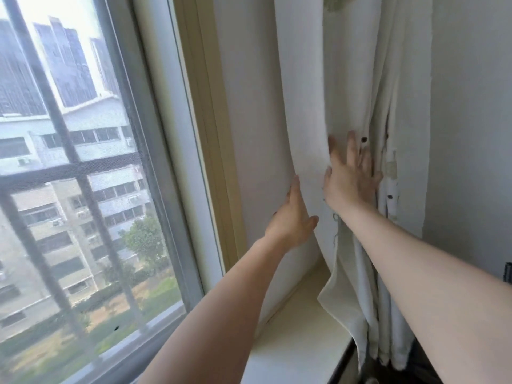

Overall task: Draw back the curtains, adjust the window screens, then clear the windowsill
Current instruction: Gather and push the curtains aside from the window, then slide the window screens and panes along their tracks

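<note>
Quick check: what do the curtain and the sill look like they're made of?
Curtain: cream woven cloth, matte, judging by soft folds and a frayed edge with loose threads. Sill: hard, smooth cream surface with a slight sheen, maybe stone or painted board; can't tell which.

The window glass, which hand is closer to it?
The left hand. It grips the curtain at its leading edge, on the side toward the window glass. The right hand presses flat on the bunched folds farther from the glass, toward the wall.

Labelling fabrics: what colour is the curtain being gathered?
Off-white cloth curtain, small dark dots near the right hand; head view.
</note>
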Demonstrator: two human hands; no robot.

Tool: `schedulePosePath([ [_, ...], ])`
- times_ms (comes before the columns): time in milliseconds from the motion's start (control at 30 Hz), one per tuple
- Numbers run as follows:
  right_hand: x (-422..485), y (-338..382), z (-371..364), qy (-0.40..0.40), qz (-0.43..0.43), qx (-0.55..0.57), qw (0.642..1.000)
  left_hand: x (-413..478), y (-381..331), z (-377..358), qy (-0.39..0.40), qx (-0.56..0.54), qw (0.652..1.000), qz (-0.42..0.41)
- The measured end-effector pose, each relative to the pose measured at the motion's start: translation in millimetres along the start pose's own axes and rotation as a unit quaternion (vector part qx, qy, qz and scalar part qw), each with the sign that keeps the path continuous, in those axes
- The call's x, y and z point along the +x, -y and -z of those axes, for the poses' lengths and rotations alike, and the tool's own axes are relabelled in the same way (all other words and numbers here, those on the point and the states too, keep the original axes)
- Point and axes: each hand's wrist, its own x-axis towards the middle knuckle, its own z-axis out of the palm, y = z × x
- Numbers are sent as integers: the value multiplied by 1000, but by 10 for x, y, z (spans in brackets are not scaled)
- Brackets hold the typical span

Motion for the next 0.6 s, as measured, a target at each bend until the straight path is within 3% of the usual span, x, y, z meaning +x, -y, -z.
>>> schedulePosePath([
  [100, -277, 272, 44, -88, 9, 42, 995, -341, 76, 75, -19, 8, 1000, -12],
  [233, -608, 642, 33, -272, 124, 87, 950, -804, 245, 257, -102, 32, 993, -41],
  [300, -721, 825, 33, -294, 175, 84, 936, -998, 322, 388, -138, 55, 988, -34],
  [500, -1186, 1540, 67, -194, 271, 171, 927, -1493, 702, 851, -169, 160, 973, -1],
  [600, -1410, 1853, -28, -40, 234, 223, 945, -1684, 943, 1052, -131, 258, 957, 16],
])
